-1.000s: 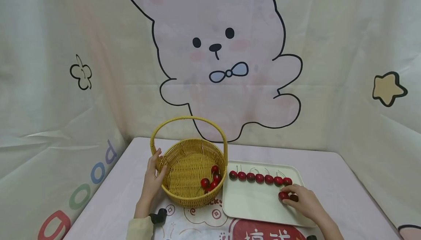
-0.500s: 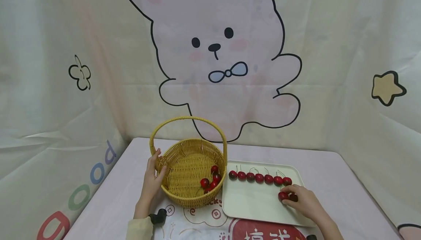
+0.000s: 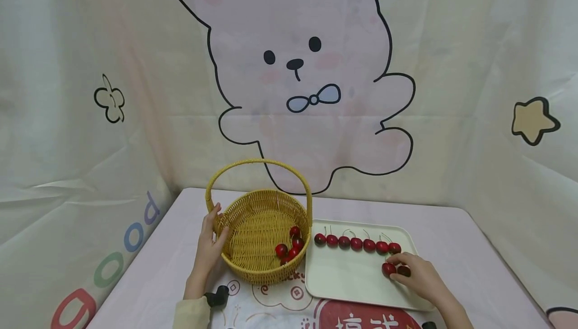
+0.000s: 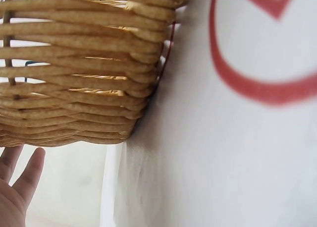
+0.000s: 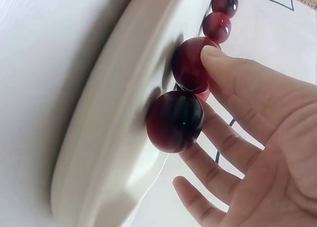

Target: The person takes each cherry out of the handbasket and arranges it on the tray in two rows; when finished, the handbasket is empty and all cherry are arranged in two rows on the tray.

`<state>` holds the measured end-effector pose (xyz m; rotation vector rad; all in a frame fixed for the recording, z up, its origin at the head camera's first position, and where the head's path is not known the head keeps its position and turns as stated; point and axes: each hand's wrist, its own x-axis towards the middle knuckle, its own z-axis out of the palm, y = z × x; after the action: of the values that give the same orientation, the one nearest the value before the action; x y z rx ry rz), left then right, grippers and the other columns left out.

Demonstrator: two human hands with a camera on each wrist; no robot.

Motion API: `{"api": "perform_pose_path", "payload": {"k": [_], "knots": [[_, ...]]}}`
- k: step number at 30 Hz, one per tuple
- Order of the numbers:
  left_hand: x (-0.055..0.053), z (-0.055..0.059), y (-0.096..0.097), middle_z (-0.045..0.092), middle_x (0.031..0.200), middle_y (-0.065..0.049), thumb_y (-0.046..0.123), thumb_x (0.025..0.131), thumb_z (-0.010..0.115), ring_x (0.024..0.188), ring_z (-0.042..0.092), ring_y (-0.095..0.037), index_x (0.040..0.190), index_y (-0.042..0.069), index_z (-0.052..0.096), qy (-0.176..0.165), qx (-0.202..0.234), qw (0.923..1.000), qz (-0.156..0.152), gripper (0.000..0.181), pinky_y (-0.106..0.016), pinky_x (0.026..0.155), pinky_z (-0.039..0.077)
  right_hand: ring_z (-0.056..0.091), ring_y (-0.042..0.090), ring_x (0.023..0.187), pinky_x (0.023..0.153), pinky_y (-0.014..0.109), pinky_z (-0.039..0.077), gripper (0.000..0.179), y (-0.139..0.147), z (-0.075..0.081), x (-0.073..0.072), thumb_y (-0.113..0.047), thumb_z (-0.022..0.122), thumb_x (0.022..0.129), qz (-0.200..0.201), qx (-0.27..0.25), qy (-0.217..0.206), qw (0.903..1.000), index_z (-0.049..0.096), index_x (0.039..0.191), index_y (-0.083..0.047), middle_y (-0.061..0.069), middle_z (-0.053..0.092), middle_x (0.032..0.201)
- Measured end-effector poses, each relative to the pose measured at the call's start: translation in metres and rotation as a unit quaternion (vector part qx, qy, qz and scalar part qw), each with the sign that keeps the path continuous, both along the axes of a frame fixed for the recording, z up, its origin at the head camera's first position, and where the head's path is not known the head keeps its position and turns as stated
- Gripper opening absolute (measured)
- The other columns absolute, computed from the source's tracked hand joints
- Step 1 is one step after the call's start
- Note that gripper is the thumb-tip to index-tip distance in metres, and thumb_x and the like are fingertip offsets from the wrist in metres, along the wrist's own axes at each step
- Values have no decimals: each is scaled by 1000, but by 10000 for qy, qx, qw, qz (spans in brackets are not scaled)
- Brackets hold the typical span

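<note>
A yellow wicker basket (image 3: 253,228) with a tall arched handle stands left of centre, with several dark red cherries (image 3: 294,243) inside at its right. Against its left side rests my left hand (image 3: 208,249), fingers straight near the handle's foot and thumb at the rim. In the left wrist view, fingertips (image 4: 33,162) touch the woven wall (image 4: 74,73). Over the right part of a cream tray (image 3: 343,276), my right hand (image 3: 420,275) pinches a cherry (image 5: 192,63) between thumb and fingers. Another darker cherry (image 5: 174,122) lies right beside it, against the fingers.
A row of several stemmed cherries (image 3: 356,244) runs along the tray's far side. The tray stands close to the basket's right side. A white cloth with red print (image 3: 366,316) covers the table, and fabric walls (image 3: 496,68) enclose it at the back and sides.
</note>
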<state>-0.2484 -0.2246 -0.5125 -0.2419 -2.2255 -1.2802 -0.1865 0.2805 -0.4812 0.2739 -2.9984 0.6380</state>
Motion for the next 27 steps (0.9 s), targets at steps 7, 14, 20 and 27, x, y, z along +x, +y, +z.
{"api": "perform_pose_path", "payload": {"k": [7,14,20,27], "knots": [[0,1,0,39,138,-5,6,88,59,121,47,-30,145,27,29,53,32,10000,-23,67,-61,93,38,62,15,83,74,37,52,29,1,0,1,-18,79,70,13,4,31,10000,69,97,-17,-4,66,95],[1,2,0,39,138,-5,6,89,59,121,47,-29,145,31,28,60,1,10000,-13,69,-61,94,37,62,16,83,73,39,51,31,3,1,1,-19,79,70,104,60,266,9996,69,99,-18,-5,66,94],[1,2,-1,39,139,-5,6,89,59,121,46,-30,145,30,29,62,23,10000,-30,68,-61,94,37,62,20,89,77,44,50,31,0,5,1,-18,78,71,124,50,311,9994,69,101,-17,-3,66,96],[0,0,-1,39,139,-5,5,88,59,121,47,-30,144,29,29,84,71,9999,-56,68,-59,94,38,61,23,95,77,41,51,29,-11,13,2,-17,76,74,198,-253,336,9989,68,102,-15,-2,66,101]]}}
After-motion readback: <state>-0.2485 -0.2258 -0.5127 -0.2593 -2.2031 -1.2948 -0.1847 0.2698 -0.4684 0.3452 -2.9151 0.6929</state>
